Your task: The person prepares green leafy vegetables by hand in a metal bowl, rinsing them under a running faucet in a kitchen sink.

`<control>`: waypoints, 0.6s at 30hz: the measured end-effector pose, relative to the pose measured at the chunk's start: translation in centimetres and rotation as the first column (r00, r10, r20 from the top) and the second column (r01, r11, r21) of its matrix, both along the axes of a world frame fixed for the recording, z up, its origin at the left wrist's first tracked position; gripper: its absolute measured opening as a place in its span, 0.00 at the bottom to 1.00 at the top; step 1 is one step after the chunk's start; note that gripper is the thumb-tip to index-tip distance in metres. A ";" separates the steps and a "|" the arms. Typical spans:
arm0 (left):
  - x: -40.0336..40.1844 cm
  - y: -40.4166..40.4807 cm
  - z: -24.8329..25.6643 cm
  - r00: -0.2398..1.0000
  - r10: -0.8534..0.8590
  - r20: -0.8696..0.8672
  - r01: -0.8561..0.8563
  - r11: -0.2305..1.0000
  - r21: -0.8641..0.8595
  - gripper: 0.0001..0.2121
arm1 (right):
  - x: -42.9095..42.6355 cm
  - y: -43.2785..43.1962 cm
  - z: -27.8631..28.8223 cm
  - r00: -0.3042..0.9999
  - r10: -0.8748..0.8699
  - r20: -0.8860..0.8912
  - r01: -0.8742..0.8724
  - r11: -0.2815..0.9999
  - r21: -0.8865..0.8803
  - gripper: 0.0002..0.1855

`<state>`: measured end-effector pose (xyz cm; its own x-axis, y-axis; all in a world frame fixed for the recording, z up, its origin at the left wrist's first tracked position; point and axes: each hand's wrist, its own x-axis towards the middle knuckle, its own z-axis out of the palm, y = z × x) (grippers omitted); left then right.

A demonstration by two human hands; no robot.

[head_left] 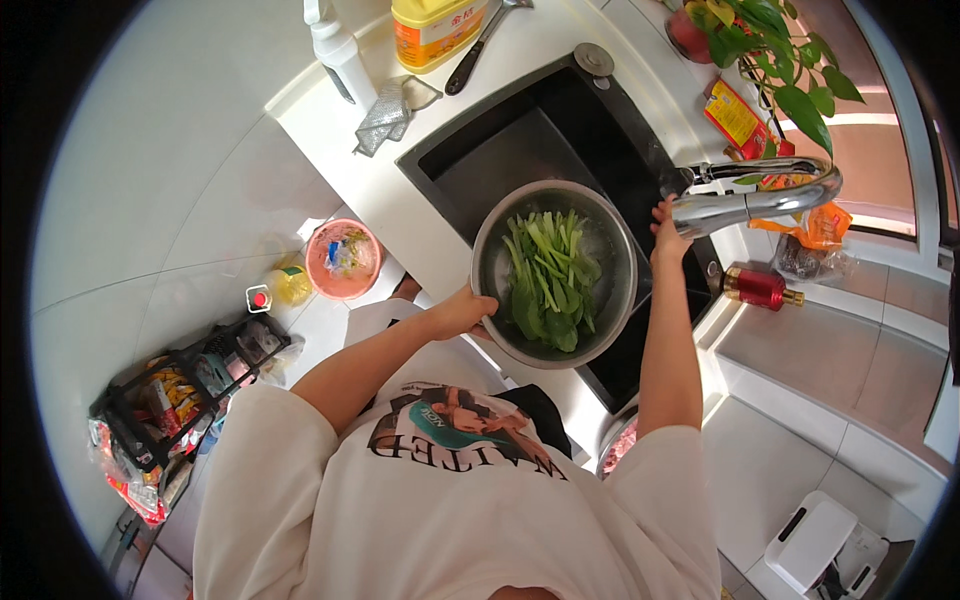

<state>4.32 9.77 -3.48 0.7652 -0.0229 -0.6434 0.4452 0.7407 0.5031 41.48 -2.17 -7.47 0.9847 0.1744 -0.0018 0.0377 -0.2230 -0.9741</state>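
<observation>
My left hand (pixel 459 311) grips the near left rim of a stainless steel bowl (pixel 628 300), thumb at the edge. Leafy greens (pixel 553 277) with pale green stems lie inside the bowl, which is above the black sink (pixel 491 161). At the sink's right side, my right hand (pixel 667 229) is up against the spout end of the chrome faucet (pixel 784 202). Its fingertips show beside the spout, while the spout hides part of the hand, so its hold is unclear.
Behind the sink's left side stand a white spray bottle (pixel 341 56) and a yellow jug (pixel 435 37), near a grey cloth (pixel 386 116) and a dark-handled utensil (pixel 469 64). A red bottle (pixel 757 289) lies right of the sink. A pink bin (pixel 309 262) stands on the floor.
</observation>
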 end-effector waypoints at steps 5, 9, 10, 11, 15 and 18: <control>-1.5 -0.7 0.5 0.988 0.150 -0.040 -0.150 0.989 0.010 0.19 | -11.6 -0.4 4.1 0.952 0.305 0.031 -0.238 0.799 -0.552 0.20; -1.7 -1.4 1.4 0.987 0.158 -0.028 -0.158 0.987 0.020 0.19 | -12.7 -2.4 3.2 0.956 0.294 0.011 -0.254 0.843 -0.475 0.21; -2.2 -1.7 1.5 0.983 0.174 -0.053 -0.173 0.985 0.026 0.19 | -13.1 -2.2 3.8 0.959 0.282 -0.031 -0.267 0.859 -0.438 0.21; -2.6 -1.8 1.7 0.979 0.191 -0.078 -0.189 0.982 0.032 0.18 | -13.6 -2.1 4.5 0.959 0.273 -0.073 -0.279 0.873 -0.400 0.20; -4.0 -2.7 1.0 0.972 0.198 -0.126 -0.195 0.980 0.041 0.17 | -15.3 -2.6 5.6 0.959 0.262 -0.109 -0.283 0.908 -0.308 0.19; -5.0 -2.7 1.2 0.982 0.158 -0.105 -0.154 0.987 0.040 0.18 | -16.2 -3.0 5.6 0.960 0.243 -0.141 -0.275 0.919 -0.282 0.21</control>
<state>-0.69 7.07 -2.26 0.6837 0.1131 -0.7209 0.3784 0.7897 0.4828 25.29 -5.21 -1.88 0.8968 0.3994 -0.1902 0.0377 -0.4974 -0.8667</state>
